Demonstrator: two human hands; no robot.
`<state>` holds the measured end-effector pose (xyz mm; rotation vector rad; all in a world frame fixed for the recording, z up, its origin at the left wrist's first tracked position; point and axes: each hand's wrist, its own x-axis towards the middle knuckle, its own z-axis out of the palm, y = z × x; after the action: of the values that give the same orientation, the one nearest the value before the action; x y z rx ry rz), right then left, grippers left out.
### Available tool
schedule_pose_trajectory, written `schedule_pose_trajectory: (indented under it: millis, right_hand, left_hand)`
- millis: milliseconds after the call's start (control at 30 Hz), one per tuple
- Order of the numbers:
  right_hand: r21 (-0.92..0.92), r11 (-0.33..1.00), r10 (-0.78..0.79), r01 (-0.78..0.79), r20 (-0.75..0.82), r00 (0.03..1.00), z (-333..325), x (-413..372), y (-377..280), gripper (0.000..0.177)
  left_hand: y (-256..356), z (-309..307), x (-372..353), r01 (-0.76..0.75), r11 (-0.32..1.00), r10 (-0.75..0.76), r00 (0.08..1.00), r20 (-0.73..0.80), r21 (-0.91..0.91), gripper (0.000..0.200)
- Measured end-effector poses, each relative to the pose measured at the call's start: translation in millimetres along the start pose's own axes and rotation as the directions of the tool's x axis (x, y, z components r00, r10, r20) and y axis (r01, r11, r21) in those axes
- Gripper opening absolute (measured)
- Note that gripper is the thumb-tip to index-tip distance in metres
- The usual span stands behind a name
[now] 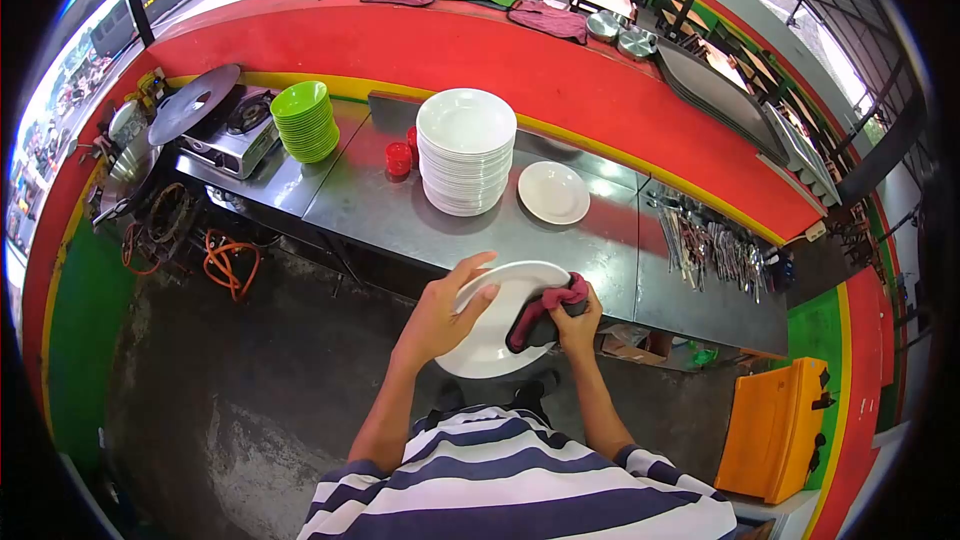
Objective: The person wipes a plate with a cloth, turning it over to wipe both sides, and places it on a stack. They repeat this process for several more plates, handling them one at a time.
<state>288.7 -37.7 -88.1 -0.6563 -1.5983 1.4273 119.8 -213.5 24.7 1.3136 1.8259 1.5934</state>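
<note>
A large white plate (482, 340) is in front of my body, tilted, below the counter's front edge. My left hand (440, 315) grips its left rim, with the thumb over the face and the fingers by the upper edge. In my right hand (578, 325) is a dark red and black cloth (530, 321), pressed against the plate's right side. On the counter beyond stand a tall stack of white plates (466, 165) and, to its right, a single white plate (554, 193).
The steel counter (350, 205) also carries green bowls (305, 122), red containers (398, 158), a gas stove (232, 135) and a spread of cutlery (705, 240). Behind it runs a red ledge (330, 40) with cloths and trays. An orange box (772, 430) stands at the right.
</note>
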Motion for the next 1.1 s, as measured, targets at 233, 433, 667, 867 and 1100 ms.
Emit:
schedule_pose_trajectory:
  millis: [233, 433, 667, 867, 1100]
  right_hand:
    - [-0.200, 0.976, -0.060, 0.089, 0.146, 0.988, -19.5, 8.1, -19.8, 0.042]
    - [-0.317, 0.874, -0.201, 0.369, 0.455, 0.867, -8.9, 19.1, -49.0, 0.046]
    - [-0.172, 0.973, -0.102, 0.153, 0.276, 0.956, 1.3, 21.2, -19.7, 0.045]
    - [0.263, 0.965, 0.087, -0.016, -0.262, 0.961, 38.8, 11.1, -6.3, 0.047]
    - [0.481, 0.876, 0.255, -0.048, -0.377, 0.890, 50.0, 6.3, -16.0, 0.048]
  left_hand:
    - [-20.3, 13.2, 2.3, 0.033, 0.997, -0.040, 0.995, 0.094, 0.075, 0.027]
    - [-14.6, 23.1, 0.7, -0.129, 0.975, 0.076, 0.960, 0.270, 0.182, 0.027]
    - [-10.5, 7.7, -4.7, -0.071, 0.980, 0.059, 0.996, 0.070, 0.186, 0.024]
    - [-27.0, 19.2, -10.7, -0.135, 0.990, 0.133, 0.892, -0.431, 0.025, 0.025]
    - [-45.3, 83.4, -24.5, -0.150, 0.989, 0.082, 0.569, -0.818, -0.005, 0.036]
